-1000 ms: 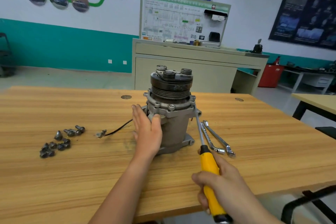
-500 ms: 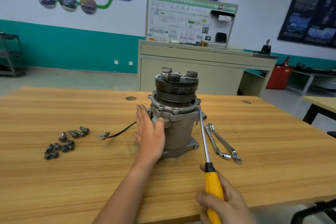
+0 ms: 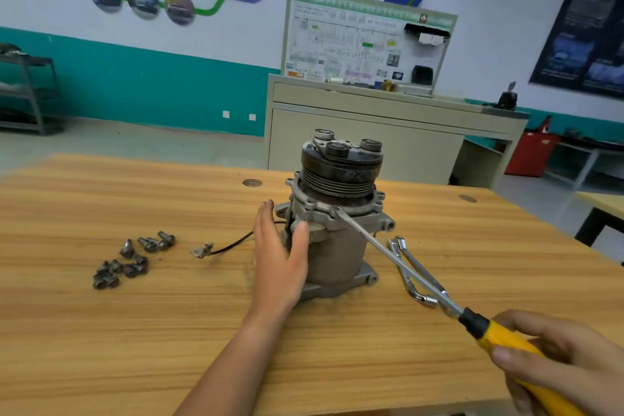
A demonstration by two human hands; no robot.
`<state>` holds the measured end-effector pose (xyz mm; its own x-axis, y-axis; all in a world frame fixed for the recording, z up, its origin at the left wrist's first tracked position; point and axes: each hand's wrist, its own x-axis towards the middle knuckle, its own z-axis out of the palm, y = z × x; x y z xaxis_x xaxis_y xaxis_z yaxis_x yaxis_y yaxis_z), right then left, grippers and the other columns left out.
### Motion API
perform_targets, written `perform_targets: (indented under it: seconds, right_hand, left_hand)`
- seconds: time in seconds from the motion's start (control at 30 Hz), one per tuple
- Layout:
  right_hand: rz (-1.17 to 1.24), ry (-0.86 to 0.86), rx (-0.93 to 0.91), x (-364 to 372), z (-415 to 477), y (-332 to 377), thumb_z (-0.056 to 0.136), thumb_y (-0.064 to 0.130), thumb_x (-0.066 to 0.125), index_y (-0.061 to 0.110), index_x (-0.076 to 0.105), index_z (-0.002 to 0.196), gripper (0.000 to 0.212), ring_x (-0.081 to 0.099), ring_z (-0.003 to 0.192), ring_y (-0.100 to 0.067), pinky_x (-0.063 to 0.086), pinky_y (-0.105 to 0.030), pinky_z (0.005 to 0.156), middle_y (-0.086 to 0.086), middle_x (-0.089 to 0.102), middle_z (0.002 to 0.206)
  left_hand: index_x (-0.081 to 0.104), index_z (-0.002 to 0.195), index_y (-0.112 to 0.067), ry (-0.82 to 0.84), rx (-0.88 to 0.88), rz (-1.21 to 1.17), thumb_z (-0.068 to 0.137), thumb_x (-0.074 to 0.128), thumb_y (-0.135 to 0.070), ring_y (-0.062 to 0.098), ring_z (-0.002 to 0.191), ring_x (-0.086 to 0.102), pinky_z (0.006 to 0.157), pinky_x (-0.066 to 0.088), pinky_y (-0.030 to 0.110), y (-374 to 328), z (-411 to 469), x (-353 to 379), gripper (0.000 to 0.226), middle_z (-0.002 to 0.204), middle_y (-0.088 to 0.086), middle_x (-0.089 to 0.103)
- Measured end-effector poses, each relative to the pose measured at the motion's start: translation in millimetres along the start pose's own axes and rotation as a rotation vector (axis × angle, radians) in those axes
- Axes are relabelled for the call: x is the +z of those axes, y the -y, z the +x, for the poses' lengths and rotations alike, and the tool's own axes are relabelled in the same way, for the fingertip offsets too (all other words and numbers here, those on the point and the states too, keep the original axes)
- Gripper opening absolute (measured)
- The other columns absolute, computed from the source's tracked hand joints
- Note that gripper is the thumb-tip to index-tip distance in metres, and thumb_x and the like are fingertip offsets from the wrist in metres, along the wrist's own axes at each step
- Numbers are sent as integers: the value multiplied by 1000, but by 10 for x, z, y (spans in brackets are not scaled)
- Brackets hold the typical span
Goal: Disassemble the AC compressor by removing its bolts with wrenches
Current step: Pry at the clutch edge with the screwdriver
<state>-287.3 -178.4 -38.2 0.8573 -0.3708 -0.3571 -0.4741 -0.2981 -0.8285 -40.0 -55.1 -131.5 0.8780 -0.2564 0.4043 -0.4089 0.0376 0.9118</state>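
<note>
I'm swinging the screwdriver (image 3: 479,328) from nearly upright out to the right, right hand (image 3: 557,361) wrapped round its handle, tip digging under the flange. Left hand (image 3: 280,260) is pressing flat against the compressor (image 3: 337,246), standing on the table (image 3: 135,331). Bolts (image 3: 135,267) are lying loose, so I'm probably prying now.

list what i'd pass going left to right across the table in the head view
loose bolts → black wire end → left hand → compressor → wrenches → yellow screwdriver handle → right hand
</note>
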Motion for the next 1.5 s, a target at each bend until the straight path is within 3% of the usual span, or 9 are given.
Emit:
perform_targets:
  seconds: [0.1,0.23,0.4,0.57,0.73,0.87,1.07,1.3,1.5]
  right_hand:
    - [-70,8,16,-173,11,-9,36,69,80,29,69,83,62,59,58,-20,43,-24,57,-15,66,66]
    - [-105,83,82,-330,103,-14,42,60,85,25,71,87,59,57,53,-26,46,-28,52,-21,64,67]
    - [-158,50,124,-499,159,150,47,54,86,23,70,91,57,59,52,-33,48,-31,50,-25,63,69]
    - [-289,-42,81,-537,214,244,34,78,73,49,63,91,64,57,49,-23,46,-27,48,-10,62,59]
    - [-190,-42,93,-410,247,189,25,79,73,51,66,88,69,56,51,-20,44,-24,51,-13,62,57]
    - [-97,-96,51,-480,181,243,18,70,81,46,69,84,71,54,56,-34,44,-36,59,-23,62,60]
    - [-227,0,55,-151,243,255,17,88,63,47,69,92,86,52,51,-10,38,-23,55,4,52,50]
    - [-130,-78,-46,-158,265,559,47,63,66,55,66,83,36,52,43,-23,43,-27,45,-10,58,53]
    - [-38,-171,-43,133,327,379,44,75,66,50,71,78,43,50,43,-10,37,-17,46,-5,56,49]
  left_hand:
    - [21,147,-25,-45,-19,-46,86,41,-50,2,131,25,111,27,33,11,21,-72,68,148,-11,24]
    - [33,139,-22,-61,22,10,83,45,-48,1,122,33,102,31,26,16,12,-67,63,132,-13,33]
    - [49,95,-21,-115,50,110,77,49,-49,6,86,50,68,34,8,38,39,-89,33,98,-6,51]
    - [33,54,-23,-27,135,239,86,37,-44,8,49,36,51,26,32,15,20,-56,39,50,-7,37]
    - [30,51,-22,-38,104,189,91,36,-35,9,49,32,53,23,33,22,49,-58,42,46,-6,34]
    - [26,50,-23,-43,60,131,89,37,-34,9,48,29,53,20,33,0,54,-44,42,42,-7,34]
    - [35,56,-20,-39,26,114,87,33,-37,14,55,37,56,27,34,-22,81,-52,35,52,-6,37]
    - [34,56,-16,-29,17,132,83,32,-40,16,54,35,55,25,34,3,116,-102,36,52,-2,37]
    - [33,55,-19,-33,10,95,83,33,-41,12,51,32,53,24,33,29,146,-99,36,49,-6,33]
